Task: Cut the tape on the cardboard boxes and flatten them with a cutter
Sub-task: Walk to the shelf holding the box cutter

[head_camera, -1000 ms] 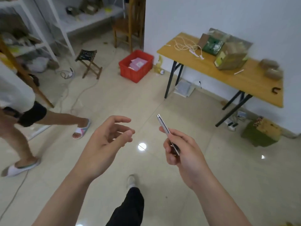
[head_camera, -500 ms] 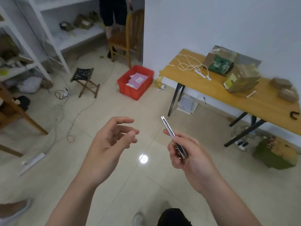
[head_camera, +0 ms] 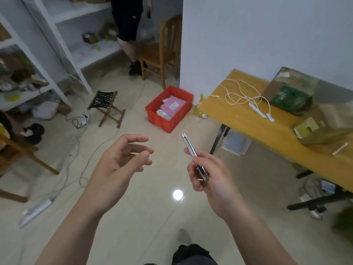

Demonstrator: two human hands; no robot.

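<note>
Tiled floor [head_camera: 152,217], yellow table [head_camera: 248,119] beside it — right fingers [head_camera: 193,178] grip cutter [head_camera: 188,145], left fingers [head_camera: 137,139] apart.

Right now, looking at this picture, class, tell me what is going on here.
A person stands on a tiled floor, the right hand holding a slim metal cutter with its tip pointing up and away. The left hand is open and empty beside it. The cardboard boxes sit on the yellow table to the right, apart from both hands. No cutting has begun.
</note>
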